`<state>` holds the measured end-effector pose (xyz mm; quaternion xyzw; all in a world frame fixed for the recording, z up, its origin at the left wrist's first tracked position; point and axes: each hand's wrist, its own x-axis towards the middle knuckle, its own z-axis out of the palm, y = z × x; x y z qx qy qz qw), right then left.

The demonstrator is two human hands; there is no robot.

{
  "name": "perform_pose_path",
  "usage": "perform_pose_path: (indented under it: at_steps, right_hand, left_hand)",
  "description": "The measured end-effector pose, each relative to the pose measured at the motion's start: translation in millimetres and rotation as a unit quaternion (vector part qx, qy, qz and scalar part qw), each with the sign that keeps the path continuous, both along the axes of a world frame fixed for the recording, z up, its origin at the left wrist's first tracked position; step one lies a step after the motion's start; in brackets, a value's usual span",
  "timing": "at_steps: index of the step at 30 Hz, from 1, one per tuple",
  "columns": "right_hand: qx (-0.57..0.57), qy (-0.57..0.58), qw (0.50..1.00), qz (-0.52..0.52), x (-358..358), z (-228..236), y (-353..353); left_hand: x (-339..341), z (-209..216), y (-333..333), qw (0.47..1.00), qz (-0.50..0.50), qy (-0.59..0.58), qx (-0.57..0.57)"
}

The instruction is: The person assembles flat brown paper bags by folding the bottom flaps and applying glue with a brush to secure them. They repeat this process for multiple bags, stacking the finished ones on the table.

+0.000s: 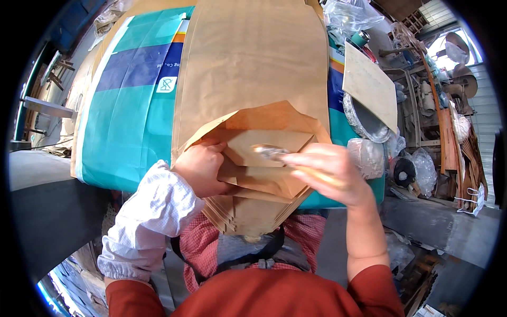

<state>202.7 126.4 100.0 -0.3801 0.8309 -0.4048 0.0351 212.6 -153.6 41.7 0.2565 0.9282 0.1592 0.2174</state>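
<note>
A stack of brown paper bags (pixel 253 58) lies lengthwise in front of me, and the top one has its near end folded open into a wide mouth. At the left side of that mouth, my left hand (pixel 200 168) is closed on the paper edge, with some fingertips hidden inside the fold. My right hand (pixel 335 169) grips a brush (pixel 270 153) by its light wooden handle. Its bristle end is over the inner flaps of the open bag and smeared by motion. Whether the bristles touch the paper I cannot tell.
Teal and navy printed sacking (pixel 127 105) lies under the stack. To the right stands a round basin (pixel 364 124), partly covered by a pale board (pixel 369 84). Near it are a plastic-wrapped block (pixel 365 158) and clear plastic (pixel 348 16). A cluttered rack (pixel 417 105) stands farther right.
</note>
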Motion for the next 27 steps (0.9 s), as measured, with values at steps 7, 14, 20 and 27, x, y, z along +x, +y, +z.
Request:
perform_pose_path:
  at_steps: [7, 14, 20, 27]
  right_hand:
    - [0.059, -0.022, 0.996, 0.07, -28, -35, -28]
    - [-0.187, -0.126, 0.928, -0.296, -5, -21, 18]
    - [-0.099, -0.242, 0.909, -0.325, 14, -53, -19]
    - [-0.246, -0.262, 0.906, -0.226, 7, -85, -90]
  left_hand:
    - [5, -21, -7, 0.996, -0.012, 0.057, 0.061]
    - [-8, -20, 3, 0.98, 0.179, -0.025, 0.085]
    - [-19, -54, 14, 0.968, 0.237, -0.009, 0.082]
    - [-47, -62, 8, 0.955, 0.286, 0.011, 0.08]
